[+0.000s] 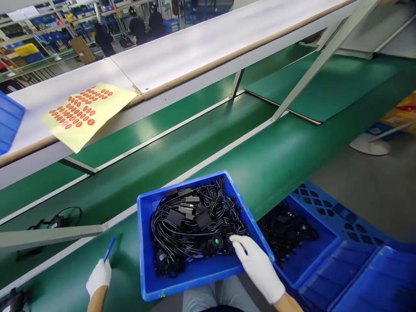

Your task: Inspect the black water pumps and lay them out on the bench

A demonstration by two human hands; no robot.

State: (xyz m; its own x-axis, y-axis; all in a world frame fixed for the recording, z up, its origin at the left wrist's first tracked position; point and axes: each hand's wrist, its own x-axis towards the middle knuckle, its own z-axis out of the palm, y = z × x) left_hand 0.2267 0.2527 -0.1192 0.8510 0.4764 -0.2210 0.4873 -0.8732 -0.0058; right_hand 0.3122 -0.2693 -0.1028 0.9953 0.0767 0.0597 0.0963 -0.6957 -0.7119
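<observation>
My left hand [99,277], in a white glove, is closed around a slim blue pen [109,249] that points up and away over the green surface. My right hand [258,268], also gloved in white, reaches over the right side of a blue bin [141,247]. Its fingers are stretched out, with a gap between thumb and forefinger, close to the black cables. Inside the bin lies a heap of black cables [162,221] with black blocks [203,219] among them. A round black piece with a green dot [217,241] lies just left of my right fingertips.
Another blue bin [312,264] of black parts stands lower right. A white shelf [201,43] crosses above the green belt [156,149], bearing a yellow sheet of red stickers [78,112]. Slanted metal posts [308,71] support it. People [156,21] are in the background.
</observation>
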